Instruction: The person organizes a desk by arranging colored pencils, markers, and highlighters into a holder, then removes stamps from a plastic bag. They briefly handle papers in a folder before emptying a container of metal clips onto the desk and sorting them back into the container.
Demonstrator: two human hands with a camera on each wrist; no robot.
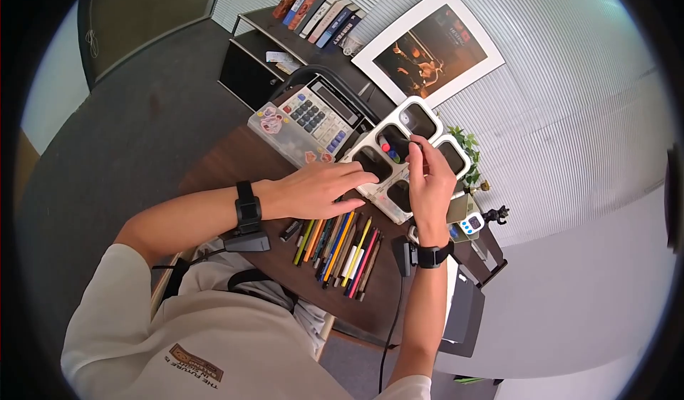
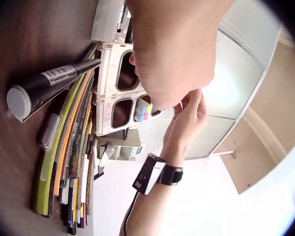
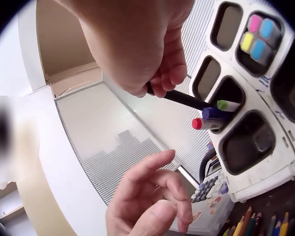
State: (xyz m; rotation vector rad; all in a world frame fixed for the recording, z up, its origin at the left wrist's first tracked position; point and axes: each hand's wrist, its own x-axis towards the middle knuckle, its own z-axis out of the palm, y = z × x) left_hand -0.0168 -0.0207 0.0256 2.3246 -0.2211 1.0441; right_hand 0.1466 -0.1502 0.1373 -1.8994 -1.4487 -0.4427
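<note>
A white desk organizer (image 3: 258, 184) with several dark compartments stands tilted in the head view. My right hand (image 1: 432, 190) pinches a slim black pen (image 3: 183, 99), whose lower end reaches into one compartment. Beside it in that compartment are a red-ended marker (image 3: 202, 124), a blue-ended one (image 3: 214, 113) and a green-ended one (image 3: 228, 105). My left hand (image 1: 310, 190) lies at the organizer's near side, fingers loosely extended and holding nothing. Another compartment holds a block with pink, yellow and blue ends (image 3: 259, 40).
Pencils and pens (image 1: 335, 254) lie in a row on the brown desk, with a black marker (image 2: 51, 86) at their left end. Left of the organizer are a calculator (image 1: 313, 115) and a clear plastic box (image 1: 288, 136). A plant (image 1: 467, 143) and framed picture (image 1: 427, 51) stand behind.
</note>
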